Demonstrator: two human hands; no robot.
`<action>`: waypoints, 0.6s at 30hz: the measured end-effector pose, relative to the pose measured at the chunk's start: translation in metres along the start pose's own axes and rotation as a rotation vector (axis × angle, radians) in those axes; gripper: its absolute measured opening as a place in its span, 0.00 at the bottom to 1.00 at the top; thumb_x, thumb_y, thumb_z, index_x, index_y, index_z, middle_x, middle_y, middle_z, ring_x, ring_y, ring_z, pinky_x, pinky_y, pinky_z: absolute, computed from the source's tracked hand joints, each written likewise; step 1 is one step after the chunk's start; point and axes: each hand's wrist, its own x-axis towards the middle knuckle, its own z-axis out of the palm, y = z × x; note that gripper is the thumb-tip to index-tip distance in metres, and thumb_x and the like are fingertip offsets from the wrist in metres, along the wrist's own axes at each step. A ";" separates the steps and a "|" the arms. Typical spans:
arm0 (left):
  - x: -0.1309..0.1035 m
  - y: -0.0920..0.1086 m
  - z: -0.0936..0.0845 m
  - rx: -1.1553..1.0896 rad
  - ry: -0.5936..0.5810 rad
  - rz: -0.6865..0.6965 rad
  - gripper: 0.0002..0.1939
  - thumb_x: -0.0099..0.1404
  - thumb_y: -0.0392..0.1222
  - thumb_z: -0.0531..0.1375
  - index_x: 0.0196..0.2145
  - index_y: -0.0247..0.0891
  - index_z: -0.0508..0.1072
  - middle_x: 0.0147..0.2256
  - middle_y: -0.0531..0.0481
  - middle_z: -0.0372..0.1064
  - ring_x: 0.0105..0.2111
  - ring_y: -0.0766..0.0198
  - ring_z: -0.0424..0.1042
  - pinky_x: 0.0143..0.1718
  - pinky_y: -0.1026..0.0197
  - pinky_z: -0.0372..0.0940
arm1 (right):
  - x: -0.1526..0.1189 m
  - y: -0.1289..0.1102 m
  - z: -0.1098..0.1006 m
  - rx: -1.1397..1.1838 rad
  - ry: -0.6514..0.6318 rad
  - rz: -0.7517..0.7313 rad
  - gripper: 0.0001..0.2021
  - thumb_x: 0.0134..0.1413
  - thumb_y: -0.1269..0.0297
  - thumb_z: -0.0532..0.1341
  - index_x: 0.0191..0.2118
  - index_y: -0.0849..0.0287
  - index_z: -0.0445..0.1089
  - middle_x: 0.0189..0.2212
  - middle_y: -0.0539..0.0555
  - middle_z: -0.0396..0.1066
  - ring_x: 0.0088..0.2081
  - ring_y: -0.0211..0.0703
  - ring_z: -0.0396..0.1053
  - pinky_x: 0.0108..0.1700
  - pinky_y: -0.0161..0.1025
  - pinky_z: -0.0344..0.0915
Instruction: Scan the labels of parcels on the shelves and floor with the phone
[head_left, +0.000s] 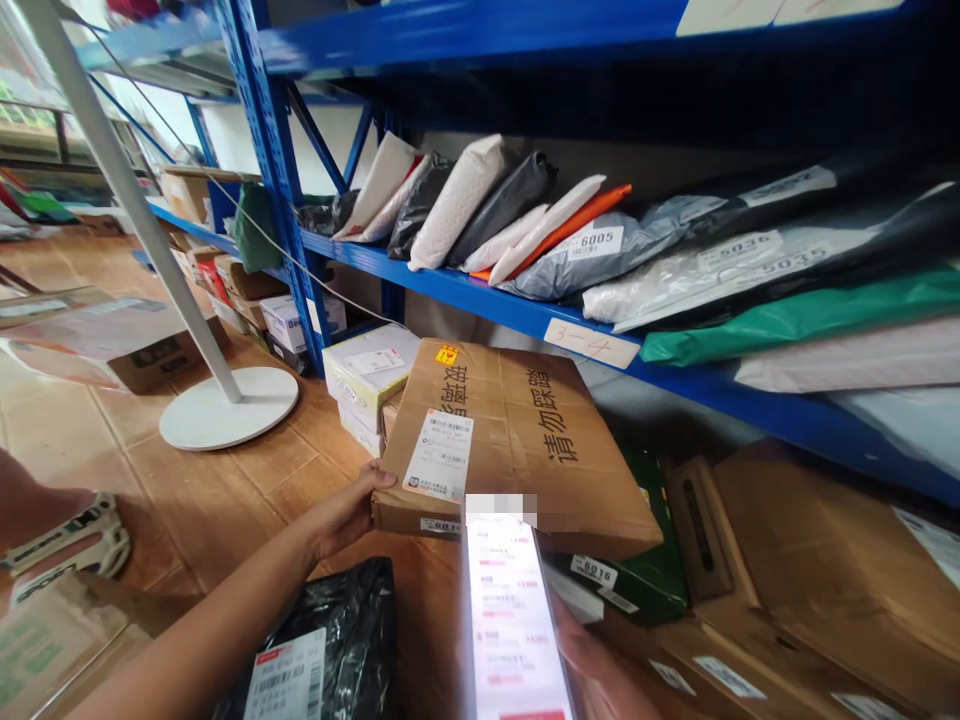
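Observation:
My left hand (pixel 352 508) grips the near left corner of a flat brown cardboard box (pixel 517 450). The box carries a white shipping label, a yellow sticker and large black Chinese characters. It is tilted and rests over other boxes below the shelf. In my right hand (pixel 600 660) is a smartphone (pixel 502 610) with a lit screen showing a list; its top is blurred out. The phone covers part of the box's near edge. Under my left forearm lies a black plastic parcel (pixel 337 640) with a white label.
A blue shelf (pixel 465 300) holds several bagged parcels. White boxes (pixel 371 370) stand left of the brown box; a green box (pixel 652 560) and large cartons (pixel 825 540) lie to the right. A white pole base (pixel 229 408) stands on the floor, near part of someone's foot in a sandal (pixel 67 540).

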 end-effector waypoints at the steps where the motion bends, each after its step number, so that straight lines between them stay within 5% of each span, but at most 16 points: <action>1: -0.001 0.001 0.001 0.007 0.005 0.006 0.29 0.39 0.49 0.68 0.39 0.41 0.63 0.41 0.46 0.74 0.49 0.47 0.69 0.41 0.54 0.65 | 0.002 0.000 0.003 0.027 0.013 -0.014 0.38 0.43 0.52 0.66 0.60 0.53 0.54 0.52 0.56 0.70 0.54 0.58 0.66 0.53 0.54 0.65; 6: -0.001 0.003 0.003 0.003 0.030 -0.004 0.30 0.37 0.48 0.67 0.39 0.40 0.67 0.44 0.43 0.73 0.50 0.43 0.68 0.41 0.50 0.66 | 0.006 -0.002 0.020 0.065 0.029 -0.052 0.42 0.43 0.67 0.65 0.63 0.51 0.45 0.53 0.55 0.69 0.53 0.52 0.67 0.52 0.47 0.64; 18: 0.001 0.004 0.005 0.002 0.056 -0.008 0.29 0.36 0.46 0.67 0.39 0.39 0.70 0.44 0.43 0.74 0.49 0.43 0.68 0.42 0.51 0.67 | 0.007 0.001 0.014 -0.065 0.036 -0.096 0.45 0.35 0.68 0.70 0.60 0.53 0.46 0.47 0.58 0.73 0.46 0.50 0.72 0.45 0.45 0.67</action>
